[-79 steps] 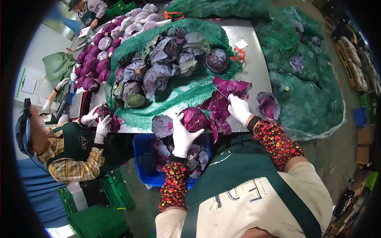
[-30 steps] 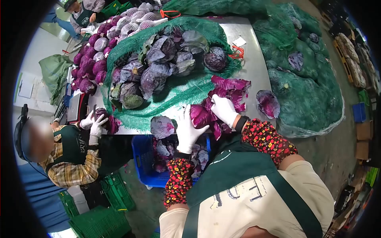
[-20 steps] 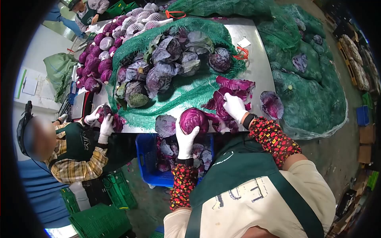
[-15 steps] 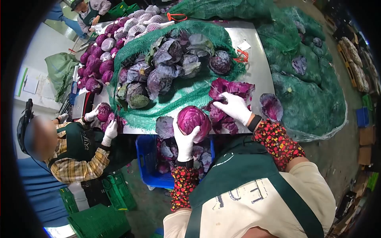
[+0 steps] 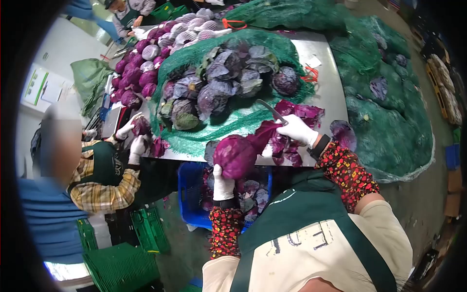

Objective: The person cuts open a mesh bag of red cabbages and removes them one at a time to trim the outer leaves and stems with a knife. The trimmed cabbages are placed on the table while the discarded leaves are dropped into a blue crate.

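Observation:
My gloved left hand grips a red cabbage from below, above the table's front edge. In my gloved right hand is a knife, its blade pointing up and to the left. A purple outer leaf stretches from the cabbage's right side to the fingers of that hand. Loose purple leaves lie on the metal table around my right hand. Beyond them, untrimmed cabbages are heaped on an opened green net.
Below the table edge stands a blue crate with leaves inside. A co-worker at left handles another cabbage. Trimmed cabbages, some in foam nets, are piled at back left. Filled green net sacks lie at right.
The cabbage in my left hand has turned and shifted slightly left. A leaf now stretches between it and my right hand, and the knife blade has come into view. The camera view has shifted.

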Demonstrator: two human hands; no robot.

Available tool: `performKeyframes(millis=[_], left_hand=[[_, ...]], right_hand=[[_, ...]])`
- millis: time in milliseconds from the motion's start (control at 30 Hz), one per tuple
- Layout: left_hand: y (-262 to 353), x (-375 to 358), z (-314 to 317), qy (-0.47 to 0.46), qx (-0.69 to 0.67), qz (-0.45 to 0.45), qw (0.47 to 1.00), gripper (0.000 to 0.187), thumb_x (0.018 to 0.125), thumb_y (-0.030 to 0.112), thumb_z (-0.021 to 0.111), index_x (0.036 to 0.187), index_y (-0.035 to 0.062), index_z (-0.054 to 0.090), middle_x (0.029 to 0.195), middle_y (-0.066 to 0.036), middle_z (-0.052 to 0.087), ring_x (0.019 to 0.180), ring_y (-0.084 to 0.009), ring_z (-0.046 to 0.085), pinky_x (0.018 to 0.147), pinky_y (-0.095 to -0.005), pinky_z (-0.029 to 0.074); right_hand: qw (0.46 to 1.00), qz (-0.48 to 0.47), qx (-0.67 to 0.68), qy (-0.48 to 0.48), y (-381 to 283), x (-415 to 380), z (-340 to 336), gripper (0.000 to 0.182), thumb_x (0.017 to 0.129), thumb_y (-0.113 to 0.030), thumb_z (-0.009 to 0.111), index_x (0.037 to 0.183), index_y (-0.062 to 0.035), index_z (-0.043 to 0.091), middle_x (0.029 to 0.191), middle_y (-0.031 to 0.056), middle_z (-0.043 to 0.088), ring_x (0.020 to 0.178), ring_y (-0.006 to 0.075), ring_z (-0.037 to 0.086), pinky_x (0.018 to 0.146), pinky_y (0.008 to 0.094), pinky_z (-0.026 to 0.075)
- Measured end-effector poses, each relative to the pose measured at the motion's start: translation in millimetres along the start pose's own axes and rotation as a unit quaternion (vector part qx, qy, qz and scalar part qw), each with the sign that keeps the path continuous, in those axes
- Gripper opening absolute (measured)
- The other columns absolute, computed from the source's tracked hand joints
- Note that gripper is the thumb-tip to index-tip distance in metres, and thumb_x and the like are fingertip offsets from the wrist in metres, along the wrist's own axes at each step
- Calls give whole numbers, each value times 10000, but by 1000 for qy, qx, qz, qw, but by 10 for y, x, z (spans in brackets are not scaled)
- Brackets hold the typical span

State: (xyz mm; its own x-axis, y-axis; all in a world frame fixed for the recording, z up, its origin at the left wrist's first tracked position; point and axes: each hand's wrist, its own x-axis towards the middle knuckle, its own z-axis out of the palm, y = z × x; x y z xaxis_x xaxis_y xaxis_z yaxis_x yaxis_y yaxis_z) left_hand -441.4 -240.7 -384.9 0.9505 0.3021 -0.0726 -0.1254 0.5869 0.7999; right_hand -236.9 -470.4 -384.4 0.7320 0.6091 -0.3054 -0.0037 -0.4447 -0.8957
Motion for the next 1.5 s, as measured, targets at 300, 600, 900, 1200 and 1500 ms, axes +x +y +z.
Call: performKeyframes(millis=[300, 600, 900, 1200, 1500], left_hand=[[-72, 83, -156, -39, 42, 30, 998, 633, 912, 536, 492, 1361, 94, 431, 1341, -141, 524, 1207, -329, 528, 1055, -523, 394], [-350, -51, 273, -33, 18, -51, 998, 648, 859, 456, 604, 1397, 149, 414, 1399, -98, 472, 1242, -293, 492, 1078, -478, 337], [-210, -83, -159, 7, -490, -132, 861, 859, 777, 654, 538, 1461, 182, 321, 1473, -92, 399, 1175, -330, 561, 1051, -522, 337], [864, 360, -402, 23, -243, -15, 970, 616, 904, 442, 533, 1419, 204, 293, 1451, -88, 368, 1321, -323, 398, 1067, -529, 378], [1876, 2060, -661, 128, 221, 240, 937, 944, 725, 132, 770, 1459, 224, 184, 1450, -122, 272, 1322, -351, 365, 922, -548, 503]], right_hand=[[969, -242, -19, -48, -1140, -272, 273, 477, 808, -316, 729, 1233, -128, 622, 971, 53, 680, 774, 144, 577, 744, 275, 490], [952, -132, 159, -226, -1227, -208, 297, 159, 834, -185, 711, 856, -93, 584, 711, -45, 556, 576, 22, 490, 518, 204, 398], [996, -68, 41, 31, -246, -449, -85, 273, 859, -175, 687, 1082, -22, 650, 909, 55, 674, 732, 95, 615, 660, 249, 502], [938, -53, -137, 313, 1143, -773, -1073, 596, 816, -149, 697, 1374, -111, 492, 1402, 153, 495, 1263, 241, 517, 1004, 316, 430], [906, -183, -381, 26, 458, 26, -146, 682, 746, -416, 693, 1373, -245, 486, 1470, 94, 411, 970, 321, 645, 830, 404, 508]])
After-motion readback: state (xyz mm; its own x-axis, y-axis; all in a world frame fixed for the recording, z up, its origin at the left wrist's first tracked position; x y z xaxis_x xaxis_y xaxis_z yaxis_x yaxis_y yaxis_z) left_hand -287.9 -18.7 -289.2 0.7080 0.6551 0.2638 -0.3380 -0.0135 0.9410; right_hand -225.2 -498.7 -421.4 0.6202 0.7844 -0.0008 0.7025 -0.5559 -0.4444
